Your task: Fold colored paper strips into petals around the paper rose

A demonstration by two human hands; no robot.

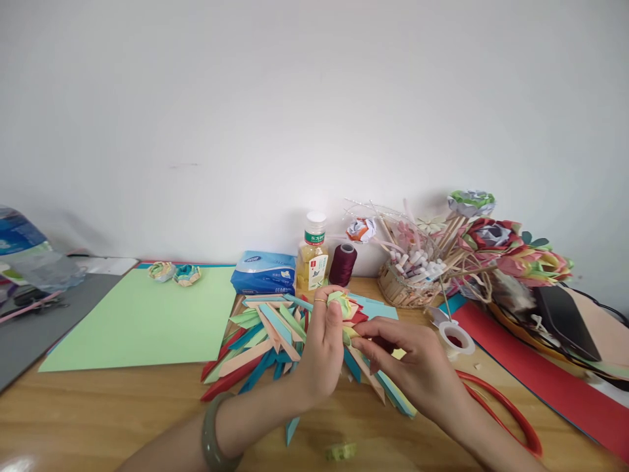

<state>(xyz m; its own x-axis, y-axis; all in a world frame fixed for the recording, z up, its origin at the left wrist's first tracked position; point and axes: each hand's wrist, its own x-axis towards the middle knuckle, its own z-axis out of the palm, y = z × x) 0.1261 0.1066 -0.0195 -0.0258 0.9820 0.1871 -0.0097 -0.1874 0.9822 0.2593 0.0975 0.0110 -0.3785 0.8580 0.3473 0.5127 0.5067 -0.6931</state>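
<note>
My left hand [324, 351], with a ring and a bangle, is closed around a paper flower [345, 306] with pale green, yellow and red petals. At the flower's lower right, my right hand [413, 357] pinches a yellow-green petal piece [350, 333]. Below and behind both hands lies a pile of folded paper strips [263, 334] in red, blue, green and peach. My left palm hides part of the flower.
Behind the hands stand a tissue pack [264, 273], a bottle [314, 252], a thread spool [343, 264] and a basket [405, 288] of paper flowers. Green sheets [162, 321] lie left. Red-handled scissors [511, 406] and a tape roll [456, 339] lie right.
</note>
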